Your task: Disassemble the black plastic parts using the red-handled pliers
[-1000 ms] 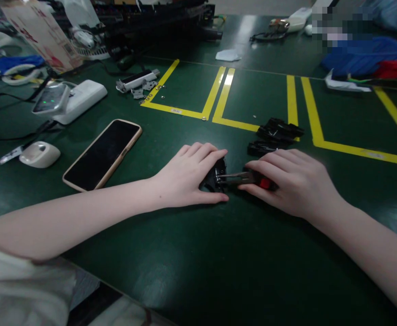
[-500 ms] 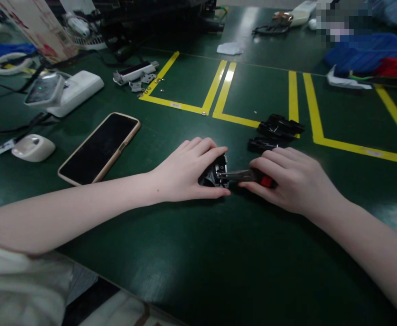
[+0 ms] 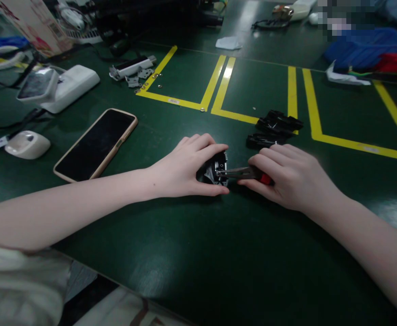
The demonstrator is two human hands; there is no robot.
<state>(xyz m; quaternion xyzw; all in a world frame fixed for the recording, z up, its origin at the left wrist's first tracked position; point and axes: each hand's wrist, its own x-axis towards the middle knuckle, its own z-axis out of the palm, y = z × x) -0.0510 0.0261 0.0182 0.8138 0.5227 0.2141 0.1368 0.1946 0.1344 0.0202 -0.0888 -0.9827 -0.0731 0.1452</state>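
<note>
My left hand [image 3: 195, 165] grips a small black part with silvery metal pieces [image 3: 217, 171] down on the green table, thumb at its near side and fingers over its far side. In my right hand [image 3: 285, 176] is a pair of pliers [image 3: 237, 173], held by its handle, of which a red bit shows. The long thin jaws point left and their tips meet the metal inside the black part. My right palm hides most of the handle. Just beyond that hand lies a pile of black plastic parts [image 3: 275, 127].
A phone [image 3: 96, 145] lies left of my left forearm, with a white rounded object [image 3: 27, 145] and a white device [image 3: 71, 88] farther left. Small metal pieces [image 3: 139, 78] and rings lie by the yellow tape [image 3: 171, 101]. A blue bin [image 3: 365, 47] stands far right.
The whole view has shifted slightly, so the table things sit a little higher and farther left. Both hands keep their grips, and the plier tips stay at the black part.
</note>
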